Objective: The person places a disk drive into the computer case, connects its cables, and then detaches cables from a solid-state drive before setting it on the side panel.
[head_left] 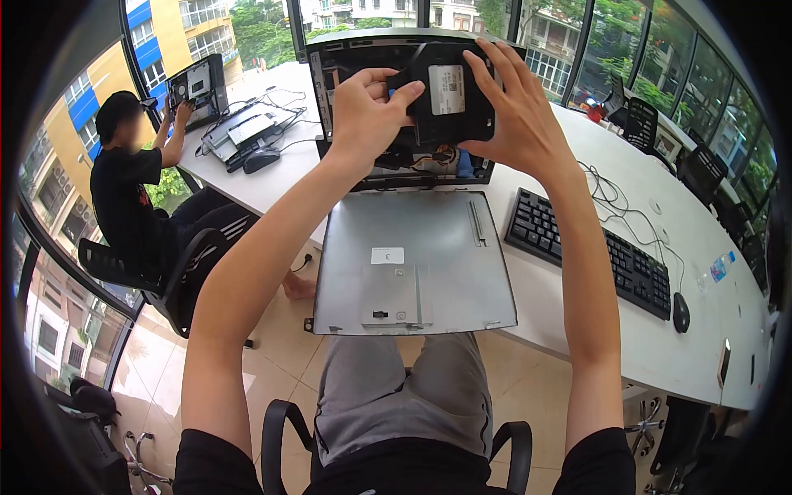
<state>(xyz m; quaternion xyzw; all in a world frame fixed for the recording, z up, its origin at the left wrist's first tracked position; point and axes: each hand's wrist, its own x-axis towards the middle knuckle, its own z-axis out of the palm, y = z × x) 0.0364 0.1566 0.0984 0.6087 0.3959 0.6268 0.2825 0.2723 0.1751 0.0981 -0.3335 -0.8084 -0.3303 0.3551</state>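
A black boxy computer part with a white label (448,89) is held up in front of an open black computer case (363,59). My left hand (365,115) pinches its left edge between thumb and bent fingers. My right hand (520,111) spans its right side, fingers at the upper edge and thumb near the lower corner. Behind the part, the case interior is mostly hidden; some cables (437,163) show below it. A grey metal side panel (417,235) with a small white sticker lies in front of the case, its near edge above my lap.
A black keyboard (590,252) and a mouse (681,313) lie to the right, with loose cables behind. Farther right are a water bottle (722,266) and a phone (724,363). At the left, another person (132,181) works at a second open case (198,91).
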